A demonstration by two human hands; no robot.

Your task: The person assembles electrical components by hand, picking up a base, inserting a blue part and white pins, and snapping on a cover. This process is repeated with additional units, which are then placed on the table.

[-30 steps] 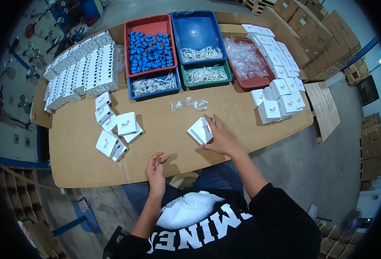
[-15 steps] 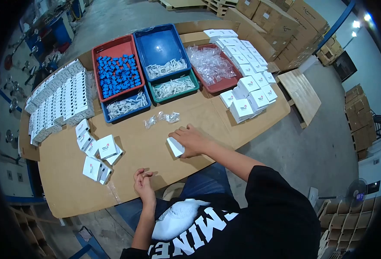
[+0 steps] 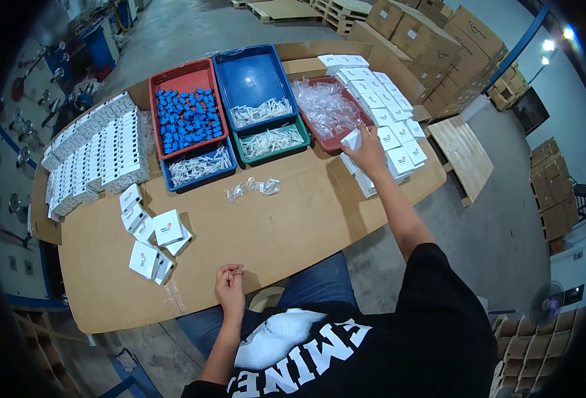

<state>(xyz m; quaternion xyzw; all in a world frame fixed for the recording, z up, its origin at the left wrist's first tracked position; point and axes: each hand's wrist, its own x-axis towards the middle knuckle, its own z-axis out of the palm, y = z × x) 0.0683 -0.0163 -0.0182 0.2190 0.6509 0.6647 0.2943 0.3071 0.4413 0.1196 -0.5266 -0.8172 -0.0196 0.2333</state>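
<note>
My right hand (image 3: pixel 368 156) reaches to the stacked white boxes (image 3: pixel 399 159) at the table's right side. Its fingers are closed around a small white box (image 3: pixel 351 140), held at the left edge of that stack, beside the red tray of clear plastic bags (image 3: pixel 326 106). Near the front edge of the cardboard-covered table, my left hand (image 3: pixel 229 285) rests with its fingers curled in, and nothing shows in them. Several loose white boxes (image 3: pixel 168 229) lie to its left. A few small clear bags (image 3: pixel 253 189) lie further back, mid-table.
A red tray of blue parts (image 3: pixel 187 119) stands behind a blue tray of white plugs (image 3: pixel 200 166). Another blue tray (image 3: pixel 248 73) and a green tray (image 3: pixel 273 144) also hold white pieces. Rows of white units (image 3: pixel 110 149) line the far left. Cartons (image 3: pixel 465 53) are piled beyond the table.
My right hand has carried the white box from mid-table to the stack at the back right. My left hand has shifted slightly, its fingers curling in more.
</note>
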